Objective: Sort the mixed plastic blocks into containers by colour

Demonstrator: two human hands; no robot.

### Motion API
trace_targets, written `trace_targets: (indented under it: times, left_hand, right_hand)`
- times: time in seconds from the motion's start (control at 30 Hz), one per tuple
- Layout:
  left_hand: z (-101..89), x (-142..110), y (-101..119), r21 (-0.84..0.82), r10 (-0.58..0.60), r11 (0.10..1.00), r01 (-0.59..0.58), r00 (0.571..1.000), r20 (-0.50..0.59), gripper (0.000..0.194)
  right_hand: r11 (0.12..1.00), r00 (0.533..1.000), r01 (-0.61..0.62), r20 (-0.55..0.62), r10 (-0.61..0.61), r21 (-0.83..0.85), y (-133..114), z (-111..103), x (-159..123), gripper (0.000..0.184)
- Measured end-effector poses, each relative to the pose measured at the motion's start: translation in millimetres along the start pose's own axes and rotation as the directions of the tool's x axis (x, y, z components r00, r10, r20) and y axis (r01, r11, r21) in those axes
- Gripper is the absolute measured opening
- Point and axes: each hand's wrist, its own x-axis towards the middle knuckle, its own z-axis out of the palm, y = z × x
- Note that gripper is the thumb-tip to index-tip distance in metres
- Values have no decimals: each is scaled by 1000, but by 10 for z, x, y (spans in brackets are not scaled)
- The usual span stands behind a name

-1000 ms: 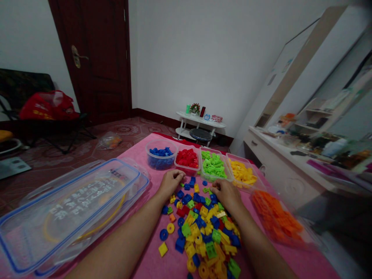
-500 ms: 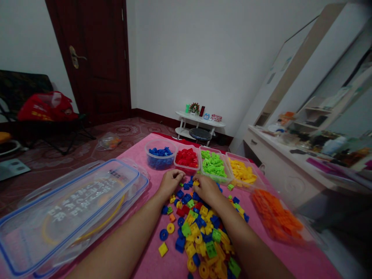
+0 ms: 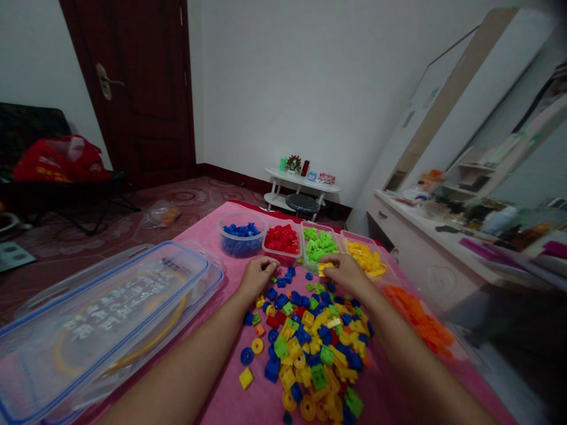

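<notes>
Right hand (image 3: 348, 273) shifted rightward, pinching yellow block (image 3: 324, 268); left hand (image 3: 258, 276), grip unclear (door (image 3: 142, 88) beyond pink cloth (image 3: 261, 401)).

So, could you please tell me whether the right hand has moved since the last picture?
Yes, the right hand has moved rightward, from near the red tub to the near end of the green tub.

My right hand (image 3: 344, 273) has swung away from beside my left hand (image 3: 258, 278) — it was down among the far blue pieces (image 3: 282, 282) half a second ago — and is now at the near end of the green-brick container (image 3: 303, 245). The yellow piece (image 3: 325, 268) that lay at the pile's far end has come along, pinched in my fingertips, and my forearm no longer covers the pile's right side.
</notes>
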Motion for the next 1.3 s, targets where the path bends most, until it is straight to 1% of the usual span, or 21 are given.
trace_targets:
  times: [0.07, 0.13, 0.2, 0.27, 0.33, 0.4, 0.43, 0.5, 0.53, 0.6, 0.67, 0.77, 0.83, 0.93, 1.0, 1.07, 1.13, 1.17, 1.23, 1.3]
  left_hand:
    - [3, 2, 4, -3, -4, 1000, 4, 1000, -7, 22]
    - [3, 8, -2, -9, 0, 1000, 0, 1000, -9, 21]
    - [0, 14, -16, -15, 6, 1000, -7, 1000, -10, 20]
    - [-4, 18, -32, -17, 14, 1000, -14, 1000, -6, 21]
    - [-9, 18, -45, -5, 22, 1000, -22, 1000, 1, 22]
    - [-12, 15, -54, 13, 29, 1000, -29, 999, 14, 23]
    - [-12, 14, -58, 18, 29, 999, -30, 999, 19, 23]
    - [-11, 15, -66, 21, 22, 1000, -23, 1000, 22, 23]
    - [-11, 17, -70, 20, 18, 1000, -18, 1000, 18, 23]
    - [-11, 22, -79, 18, 10, 1000, -10, 1000, 6, 23]
    - [-13, 26, -84, 5, 5, 1000, -5, 1000, 4, 24]
    - [-17, 27, -82, 5, 9, 1000, -9, 1000, 13, 24]
    - [-19, 26, -76, 22, 16, 1000, -17, 1000, 15, 24]
    - [-18, 26, -68, 30, 20, 999, -20, 1000, 8, 25]
    - [-16, 27, -69, 18, 18, 1000, -18, 1000, 7, 26]
    - [-15, 30, -76, 13, 17, 1000, -17, 1000, 6, 26]
    - [-17, 34, -87, 14, 17, 1000, -17, 1000, 9, 27]
    - [-19, 37, -92, 15, 18, 1000, -18, 1000, 11, 27]
    - [-28, 42, -98, 24, 26, 999, -26, 1000, 18, 26]
    - [-37, 47, -100, 61, 50, 997, -51, 998, 28, 24]
  right_hand:
    - [997, 992, -71, -107, 67, -41, 187, -269, 119, 35]
    - [970, 973, -142, -206, 100, -198, 371, -515, 230, 34]
    - [927, 953, -207, -278, 120, -312, 516, -701, 299, 36]
    - [884, 939, -235, -331, 97, -405, 601, -806, 312, 40]
    - [837, 931, -232, -362, 44, -496, 620, -832, 271, 48]
    - [812, 939, -197, -345, -6, -550, 583, -797, 186, 48]
    - [813, 951, -167, -310, -17, -558, 551, -762, 131, 43]
    - [819, 980, -95, -195, -21, -566, 482, -668, 3, 31]
    - [815, 992, -67, -128, -9, -576, 453, -614, -64, 26]
    - [788, 998, -53, -18, 54, -614, 424, -501, -192, 21]
    - [760, 990, -61, 56, 127, -647, 435, -397, -294, 19]
    - [758, 969, -59, 146, 201, -650, 477, -297, -377, 17]
    - [753, 960, -62, 168, 225, -655, 464, -279, -395, 17]
    - [717, 971, -91, 98, 218, -692, 315, -289, -387, 18]
    - [725, 982, -103, 45, 181, -681, 139, -266, -362, 19]
    - [788, 993, -44, 58, 101, -615, -60, -181, -323, 22]
    - [858, 990, 108, 131, -48, -503, -242, -28, -273, 24]
    - [874, 977, 197, 164, -137, -444, -319, 67, -248, 26]
    - [865, 941, 328, 208, -265, -380, -441, 262, -201, 33]
    - [830, 921, 381, 246, -302, -407, -523, 431, -165, 40]
